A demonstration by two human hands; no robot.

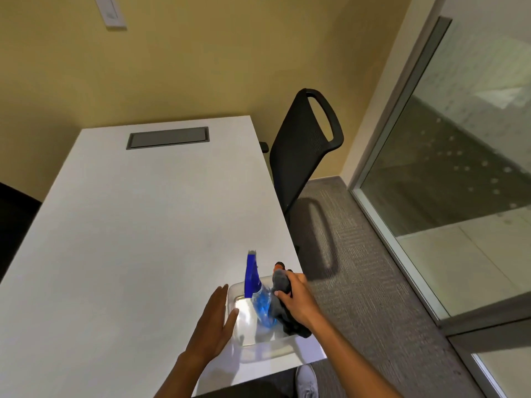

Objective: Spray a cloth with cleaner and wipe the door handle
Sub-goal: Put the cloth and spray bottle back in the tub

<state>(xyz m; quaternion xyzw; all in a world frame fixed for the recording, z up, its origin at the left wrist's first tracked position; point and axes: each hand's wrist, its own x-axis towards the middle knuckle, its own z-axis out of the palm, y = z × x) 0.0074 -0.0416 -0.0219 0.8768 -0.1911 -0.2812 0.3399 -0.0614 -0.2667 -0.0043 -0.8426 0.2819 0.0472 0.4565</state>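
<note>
A clear plastic bin (260,350) sits at the near right corner of the white table (138,225). Inside it stands a spray bottle (257,294) with a dark blue trigger head and blue liquid. My right hand (298,300) is closed around a dark grey cloth (283,304) that hangs over the bin's right side, beside the bottle. My left hand (214,323) is flat with fingers apart, resting against the bin's left wall. No door handle is visible.
A black mesh office chair (301,145) stands past the table's right edge. Grey carpet (362,268) runs to a glass wall with a metal frame (402,130) on the right. A grey cable hatch (168,137) sits in the table's far end.
</note>
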